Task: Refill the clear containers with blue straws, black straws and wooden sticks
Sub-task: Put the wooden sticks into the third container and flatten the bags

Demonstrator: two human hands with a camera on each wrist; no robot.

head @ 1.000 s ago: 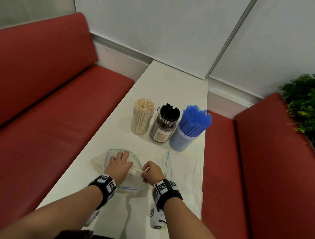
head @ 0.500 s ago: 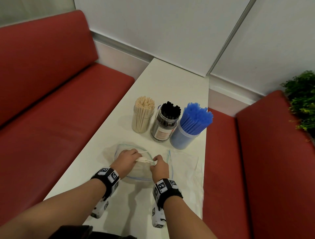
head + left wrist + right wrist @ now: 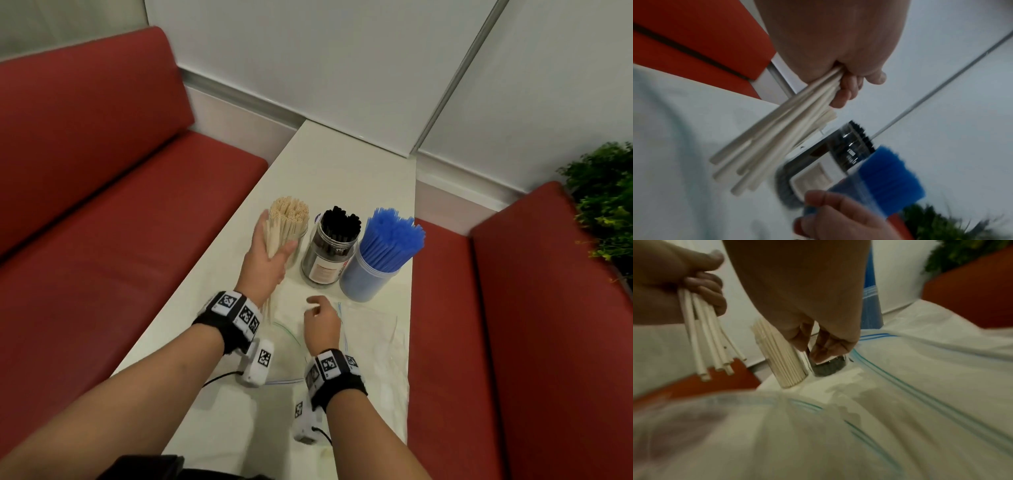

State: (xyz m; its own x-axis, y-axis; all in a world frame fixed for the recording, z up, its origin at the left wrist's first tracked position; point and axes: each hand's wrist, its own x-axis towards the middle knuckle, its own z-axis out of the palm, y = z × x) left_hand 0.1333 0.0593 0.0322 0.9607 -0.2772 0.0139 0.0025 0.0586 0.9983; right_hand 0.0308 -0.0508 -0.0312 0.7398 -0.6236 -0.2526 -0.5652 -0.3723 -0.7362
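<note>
Centre frame beside the stick container [image 3: 289,236], left hand [image 3: 265,258] clutching a bundle of wooden sticks [image 3: 777,139], lower centre, right hand [image 3: 322,325] loosely curled, empty, over plastic bags [image 3: 373,337].

Wooden sticks [image 3: 764,139] in left hand [image 3: 265,255] looking pale, matt, smooth. Stick container [image 3: 297,240] showing clear plastic wall. Black-straw jar [image 3: 327,255] gleaming glossy, transparent, with matt paper-like label. Blue straws [image 3: 392,234] looking like translucent plastic; blue-straw tub [image 3: 363,282] appearing frosted plastic. Zip bags [image 3: 920,402] lying thin, clear, crinkled, slightly shiny, with blue seal lines. Table [image 3: 335,164] showing smooth white satin surface. Benches [image 3: 102,205] wearing red leather-like upholstery, soft sheen. Wrist straps [image 3: 226,322] looking black cloth.
</note>
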